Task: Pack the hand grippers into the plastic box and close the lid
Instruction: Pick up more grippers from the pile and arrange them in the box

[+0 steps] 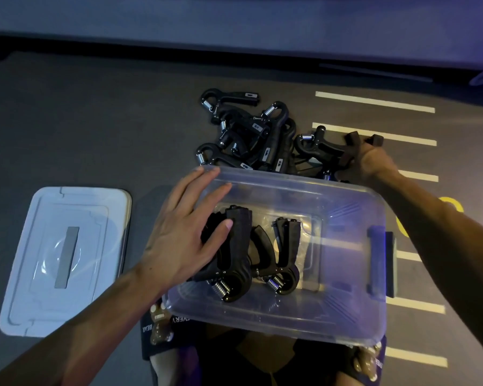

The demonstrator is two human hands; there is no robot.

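The lid (64, 260) lies flat on the dark floor (95, 129), well to the left of the left hand (179, 235) and apart from the plastic box (354, 316).

The left hand reaches into the open box with fingers spread and straight. Its grip is open: the thumb rests against a black hand gripper (232, 254) standing in the left part of the box, and the fingertips lie over the far left rim. Just to the right of that grip a second hand gripper (283, 254) lies inside the box, handles pointing away and spring toward the person.

Beyond the box's far rim, between the two hands, a pile of hand grippers (251, 135) sits on the floor, tangled together, some touching the box wall.

The right hand (371, 160) reaches past the far right corner of the box. Its grip is closed around the handles of a gripper from the pile (321, 146), whose spring end points left, toward the pile.

To the right of that hand, pale painted stripes (374, 103) run across the floor.
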